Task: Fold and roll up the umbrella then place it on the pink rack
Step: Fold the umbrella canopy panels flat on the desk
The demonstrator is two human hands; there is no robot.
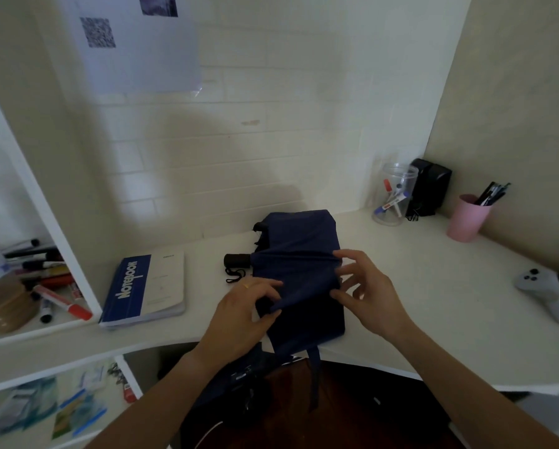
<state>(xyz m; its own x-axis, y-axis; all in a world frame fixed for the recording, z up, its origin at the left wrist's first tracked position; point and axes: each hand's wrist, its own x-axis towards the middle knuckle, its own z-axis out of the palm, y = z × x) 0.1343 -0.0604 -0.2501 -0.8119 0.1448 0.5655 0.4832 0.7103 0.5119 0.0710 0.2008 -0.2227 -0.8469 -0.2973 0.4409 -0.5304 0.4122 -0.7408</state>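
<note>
A navy blue folding umbrella (299, 247) lies collapsed on the white desk (417, 280), its loose canopy spread flat. Its black handle (236, 260) with a wrist cord points left. A closing strap (314, 367) hangs over the desk's front edge. My left hand (245, 312) pinches a fold of the canopy fabric at its left side. My right hand (365, 290) pinches the fabric at the right side, fingers partly spread. No pink rack is in view.
A blue-and-white notebook (145, 286) lies left of the umbrella. Markers (51, 286) fill the left shelf. At the back right stand a clear jar of markers (393, 196), a black speaker (428, 189) and a pink cup of pens (467, 218). A grey controller (547, 293) lies far right.
</note>
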